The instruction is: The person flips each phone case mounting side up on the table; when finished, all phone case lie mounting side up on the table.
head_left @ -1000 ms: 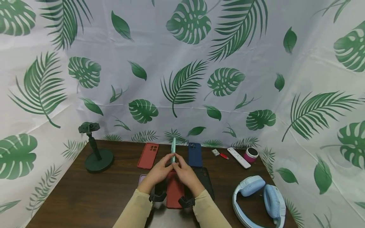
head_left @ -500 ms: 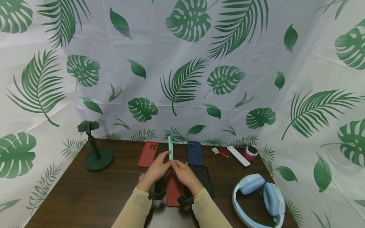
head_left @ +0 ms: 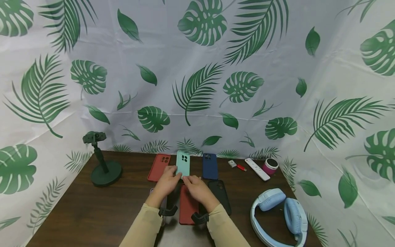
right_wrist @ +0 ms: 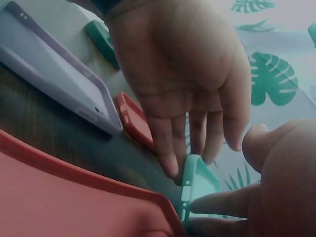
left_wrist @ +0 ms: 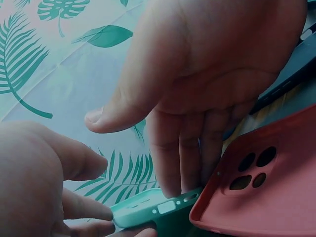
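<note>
A mint-green phone case (head_left: 184, 164) lies back up at the far side of the table, its camera cutouts away from me. My left hand (head_left: 166, 181) touches its left edge near the lower corner with fairly straight fingers. The fingertips of my right hand (head_left: 197, 190) meet its near end. In the left wrist view, the case's cutout edge (left_wrist: 167, 206) rests against fingers of both hands, and both thumbs stand apart from it. A red case (head_left: 189, 207) lies below the hands, and a purple case (right_wrist: 59, 74) is partly under the left wrist.
Another red case (head_left: 158, 167) and a blue case (head_left: 210, 166) flank the mint one. A black case (head_left: 221, 196) lies right of the hands. Beyond are a white remote (head_left: 258, 169), red USB stick (head_left: 241, 167), pink speaker (head_left: 270, 167), headphones (head_left: 292, 214) and webcam stand (head_left: 106, 173).
The mint case stood edge-on, raised between both hands. It has turned and come down so its back shows. The hands have spread slightly, the left one moving left.
</note>
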